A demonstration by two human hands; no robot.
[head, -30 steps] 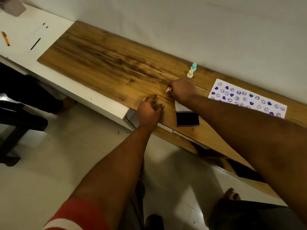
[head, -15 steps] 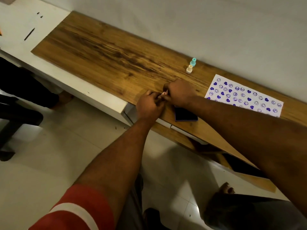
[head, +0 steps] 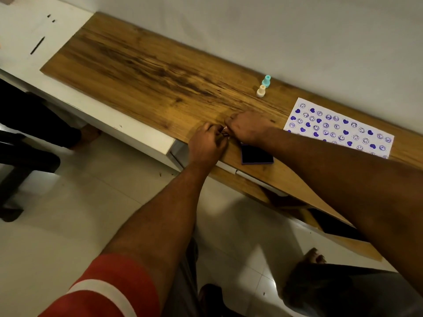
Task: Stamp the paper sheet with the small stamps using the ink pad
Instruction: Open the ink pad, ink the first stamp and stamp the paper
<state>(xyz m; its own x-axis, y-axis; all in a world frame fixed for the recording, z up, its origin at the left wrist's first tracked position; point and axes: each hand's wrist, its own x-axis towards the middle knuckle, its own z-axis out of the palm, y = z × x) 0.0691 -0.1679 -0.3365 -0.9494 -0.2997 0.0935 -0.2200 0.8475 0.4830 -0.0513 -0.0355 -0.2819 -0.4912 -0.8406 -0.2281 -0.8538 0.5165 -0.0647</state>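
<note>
Gripping a small stamp (head: 225, 130) between both hands (head: 207, 145), left of the ink pad (head: 256, 155); needing inking next.

Both hands meeting over the wooden shelf (head: 146, 72), left hand (head: 206, 145) and right hand (head: 248, 126) pinching a small stamp (head: 225, 131) (mostly hidden), ink pad (head: 256, 155) lying open just beside, stamped paper sheet (head: 338, 128) lying further right, two stamps (head: 263, 86) standing near the wall.

Our right arm covers the sheet's (head: 338, 126) near edge and the pad's (head: 256, 155) far corner; the stamp between our fingers barely shows.
</note>
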